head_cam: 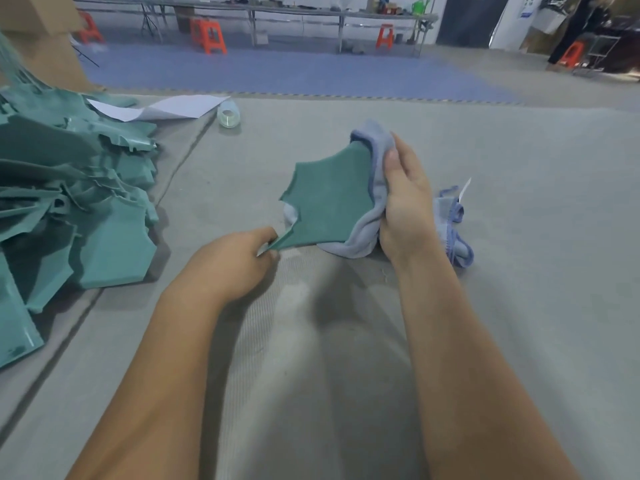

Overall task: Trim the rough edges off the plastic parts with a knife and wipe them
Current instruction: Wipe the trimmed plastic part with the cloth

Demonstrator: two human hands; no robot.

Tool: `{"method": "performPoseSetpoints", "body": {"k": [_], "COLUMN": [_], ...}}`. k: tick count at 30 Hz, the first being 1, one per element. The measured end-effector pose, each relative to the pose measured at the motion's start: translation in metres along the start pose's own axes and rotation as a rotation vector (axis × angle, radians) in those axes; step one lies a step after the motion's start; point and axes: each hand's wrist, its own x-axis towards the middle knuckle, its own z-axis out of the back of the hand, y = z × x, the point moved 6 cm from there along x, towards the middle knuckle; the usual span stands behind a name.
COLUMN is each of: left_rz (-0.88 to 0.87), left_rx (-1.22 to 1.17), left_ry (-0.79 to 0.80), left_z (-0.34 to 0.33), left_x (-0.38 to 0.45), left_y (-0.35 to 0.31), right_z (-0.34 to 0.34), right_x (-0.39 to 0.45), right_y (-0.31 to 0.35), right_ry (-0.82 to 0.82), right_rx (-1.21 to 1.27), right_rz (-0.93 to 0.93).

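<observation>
Nearest, two bare forearms reach out over a grey mat that covers the work surface. The left hand has its fingers curled and pinches the near left corner of a green plastic part, a flat piece with an irregular, notched outline. The part is held up off the mat, tilted, and lies between the two hands. The right hand grips a pale blue cloth and presses it round the part's right edge; the cloth wraps under that edge, and its loose end with a darker blue hem trails onto the mat just right of the wrist. The thumb lies along the cloth's upper fold.

To the left, near and apart from the hands, a heap of green plastic parts spreads over the mat's left side, many with ragged flash along their edges. Behind the heap stands a cardboard box. Farther out lie a white sheet of paper and, just right of it, a roll of clear tape.

Far off, across a blue floor, orange stools stand by a long bench.
</observation>
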Motion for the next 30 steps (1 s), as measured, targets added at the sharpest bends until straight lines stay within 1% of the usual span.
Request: {"method": "performPoseSetpoints", "body": {"k": [2, 3, 4, 6, 8, 10, 16, 18, 20, 22, 25, 26, 28, 29, 30], "left_rz": [0.010, -0.008, -0.028, -0.027, 0.007, 0.027, 0.050, 0.029, -0.013, -0.053, -0.086, -0.082, -0.063, -0.053, -0.047], "left_rx": [0.111, 0.152, 0.160, 0.086, 0.018, 0.018, -0.066, -0.057, -0.036, -0.020, -0.027, -0.056, -0.166, -0.208, -0.211], "left_ry": [-0.050, -0.093, -0.135, -0.186, -0.197, -0.200, -0.165, -0.142, -0.108, -0.097, -0.113, -0.117, -0.142, -0.157, -0.164], "left_z": [-0.004, -0.005, -0.006, -0.007, -0.006, -0.007, -0.007, -0.007, -0.008, -0.008, -0.010, -0.009, -0.005, -0.003, -0.003], "left_x": [0.001, 0.002, 0.002, 0.004, 0.006, 0.007, 0.008, 0.008, 0.008, 0.008, 0.007, 0.007, 0.007, 0.007, 0.006], "left_y": [-0.008, -0.014, -0.019, -0.019, -0.013, -0.008, -0.003, -0.002, -0.004, -0.007, -0.009, -0.008, -0.005, -0.003, -0.004], "right_z": [0.004, 0.003, 0.003, 0.004, 0.006, 0.009, 0.011, 0.016, 0.020, 0.024, 0.032, 0.038, 0.045, 0.044, 0.038], "right_x": [-0.001, -0.003, -0.004, -0.004, -0.005, -0.008, -0.011, -0.011, -0.010, -0.008, -0.008, -0.009, -0.009, -0.010, -0.011], "right_y": [-0.003, -0.005, -0.006, -0.007, -0.010, -0.013, -0.023, -0.022, -0.019, -0.019, -0.026, -0.028, -0.025, -0.019, -0.017], "right_ry": [0.006, 0.023, 0.039, 0.043, 0.040, 0.050, 0.041, -0.040, -0.171, -0.329, -0.456, -0.486, -0.460, -0.416, -0.344], "right_rx": [0.001, 0.002, 0.005, 0.017, 0.047, 0.059, 0.011, -0.113, -0.210, -0.214, -0.075, -0.007, 0.109, 0.150, 0.202], "right_rz": [0.085, 0.091, 0.097, 0.093, 0.059, 0.026, -0.012, 0.021, 0.030, -0.060, -0.207, -0.218, -0.170, -0.156, -0.186]}}
